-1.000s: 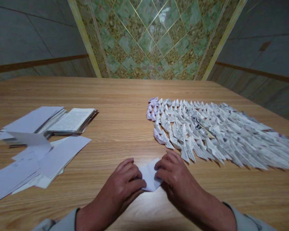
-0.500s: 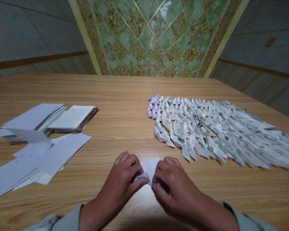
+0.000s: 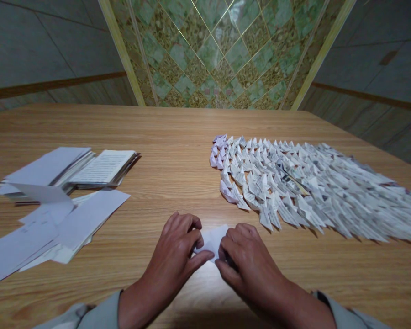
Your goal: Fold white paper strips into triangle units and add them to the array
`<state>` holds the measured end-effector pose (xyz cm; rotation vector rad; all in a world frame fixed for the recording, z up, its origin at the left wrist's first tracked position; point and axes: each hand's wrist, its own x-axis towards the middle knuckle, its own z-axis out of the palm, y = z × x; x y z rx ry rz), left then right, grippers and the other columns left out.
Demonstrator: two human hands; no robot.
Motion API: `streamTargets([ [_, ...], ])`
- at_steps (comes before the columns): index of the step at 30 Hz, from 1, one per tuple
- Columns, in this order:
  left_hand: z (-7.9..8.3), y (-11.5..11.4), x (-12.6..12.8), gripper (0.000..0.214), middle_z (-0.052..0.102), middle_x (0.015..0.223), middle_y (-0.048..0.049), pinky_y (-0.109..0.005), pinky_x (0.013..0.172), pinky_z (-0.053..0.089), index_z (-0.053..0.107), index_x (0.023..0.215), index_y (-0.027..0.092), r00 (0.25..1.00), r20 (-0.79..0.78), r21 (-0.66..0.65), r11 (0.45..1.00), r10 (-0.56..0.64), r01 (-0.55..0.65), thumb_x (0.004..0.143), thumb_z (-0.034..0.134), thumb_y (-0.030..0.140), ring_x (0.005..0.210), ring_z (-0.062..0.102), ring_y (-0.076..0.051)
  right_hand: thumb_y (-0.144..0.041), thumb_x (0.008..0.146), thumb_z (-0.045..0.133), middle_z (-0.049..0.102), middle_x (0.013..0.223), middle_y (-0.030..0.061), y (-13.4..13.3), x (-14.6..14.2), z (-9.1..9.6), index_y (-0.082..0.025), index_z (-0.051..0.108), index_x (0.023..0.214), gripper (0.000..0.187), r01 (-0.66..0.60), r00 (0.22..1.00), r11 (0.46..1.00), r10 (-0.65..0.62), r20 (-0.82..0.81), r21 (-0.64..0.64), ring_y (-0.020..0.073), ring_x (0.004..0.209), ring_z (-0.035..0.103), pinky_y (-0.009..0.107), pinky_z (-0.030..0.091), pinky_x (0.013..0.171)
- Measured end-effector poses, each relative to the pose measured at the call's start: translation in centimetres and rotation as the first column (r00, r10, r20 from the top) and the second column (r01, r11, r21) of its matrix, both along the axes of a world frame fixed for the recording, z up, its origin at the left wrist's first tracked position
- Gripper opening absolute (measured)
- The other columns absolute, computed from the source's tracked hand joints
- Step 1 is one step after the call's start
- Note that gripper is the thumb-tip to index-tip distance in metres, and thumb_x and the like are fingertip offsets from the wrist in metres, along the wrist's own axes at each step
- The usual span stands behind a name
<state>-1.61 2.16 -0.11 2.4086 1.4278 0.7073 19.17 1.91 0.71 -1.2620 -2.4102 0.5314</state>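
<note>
Between my two hands is a small piece of white folded paper [image 3: 212,238], held just above or on the wooden table at the near middle. My left hand [image 3: 178,249] grips its left side, the thumb lying along the lower edge. At the other side, my right hand [image 3: 247,256] pinches the paper between thumb and curled fingers. Both hands partly cover the paper, so its full shape is hidden. To the right spread many folded paper boats [image 3: 287,183] in close rows, mostly printed paper, with a few lilac ones at the left end.
Stacked paper [image 3: 46,167] and a pile of printed sheets [image 3: 104,167] lie at the left. Nearer, loose white sheets [image 3: 85,219] overlap, one of them bent upward. The wooden table [image 3: 171,132] reaches back to a green tiled wall [image 3: 212,55].
My left thumb has slid slightly right across the paper, and its small raised flap now looks flatter. My right hand has shifted a little to the right.
</note>
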Motion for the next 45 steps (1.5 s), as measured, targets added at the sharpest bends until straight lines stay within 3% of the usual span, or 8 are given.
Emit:
streamTargets([
  [4,-0.01,0.17,-0.16,0.027,0.06,0.098,-0.0047,-0.042,0.08,0.044,0.06,0.074,0.019,0.999,0.025,-0.028,0.999,0.021,-0.021,0.077,0.085,0.029,0.092,0.054,-0.026,-0.014,0.081,0.077,0.064,0.086,0.0005,0.02,0.19,0.33,-0.021,0.062,0.087,0.017,-0.007,1.0,1.0,0.007,-0.003,-0.029,0.0219,0.087,0.051,0.036,0.034,0.081],
  [11,-0.31,0.19,-0.61,0.018,0.062,0.113,-0.007,-0.047,0.093,0.042,0.064,0.073,0.019,0.998,0.058,-0.065,0.998,0.01,-0.006,0.089,0.073,0.02,0.106,0.055,-0.027,-0.012,0.088,0.068,0.062,0.085,0.0007,-0.02,0.16,0.5,-0.019,0.062,0.087,0.01,-0.003,0.998,0.996,-0.002,-0.055,-0.09,0.0212,0.087,0.051,0.036,0.034,0.082],
  [26,-0.18,0.4,-0.38,0.02,0.066,0.116,-0.008,-0.061,0.103,0.034,0.064,0.07,0.02,0.999,0.025,-0.07,0.997,0.02,-0.018,0.08,0.081,0.021,0.11,0.059,-0.031,-0.01,0.082,0.076,0.064,0.081,-0.0001,0.29,-0.15,0.44,-0.019,0.064,0.079,0.016,0.011,0.999,0.993,-0.017,-0.047,-0.114,0.0204,0.084,0.052,0.037,0.034,0.083],
  [32,0.1,0.36,-0.41,0.022,0.066,0.116,-0.0085,-0.056,0.098,0.039,0.062,0.072,0.02,0.999,0.021,-0.032,0.999,0.026,-0.025,0.079,0.083,0.025,0.109,0.059,-0.032,-0.011,0.082,0.078,0.065,0.091,0.0017,0.26,0.04,0.97,-0.02,0.064,0.094,0.021,0.023,0.998,0.987,-0.033,-0.058,-0.157,0.022,0.091,0.054,0.037,0.036,0.085],
  [37,0.12,0.56,-0.38,0.027,0.067,0.112,-0.0089,-0.054,0.095,0.045,0.059,0.075,0.02,0.999,0.008,-0.011,0.999,0.051,-0.051,0.076,0.085,0.027,0.104,0.061,-0.031,-0.015,0.087,0.075,0.066,0.095,0.0022,0.19,0.1,1.03,-0.021,0.064,0.098,0.017,-0.036,0.999,0.991,0.037,0.011,-0.129,0.0221,0.092,0.054,0.038,0.035,0.088],
  [41,-0.03,0.41,-0.33,0.022,0.067,0.112,-0.0096,-0.061,0.102,0.039,0.06,0.074,0.02,1.0,-0.017,0.14,0.99,0.0,0.003,0.084,0.079,0.028,0.107,0.06,-0.031,-0.02,0.089,0.074,0.066,0.094,0.0024,0.25,0.01,0.78,-0.022,0.065,0.095,0.011,-0.045,0.995,0.996,0.051,0.082,-0.073,0.0231,0.092,0.053,0.038,0.034,0.087],
  [45,0.41,-0.08,-0.24,0.018,0.069,0.102,-0.0067,-0.053,0.103,0.041,0.065,0.081,0.02,0.971,-0.076,0.362,0.902,-0.225,0.237,0.098,0.061,0.027,0.096,0.061,-0.024,-0.023,0.09,0.073,0.067,0.093,0.0028,0.36,0.01,0.46,-0.022,0.066,0.094,0.009,-0.04,0.995,0.999,0.042,0.093,-0.03,0.0233,0.092,0.053,0.037,0.032,0.085],
])
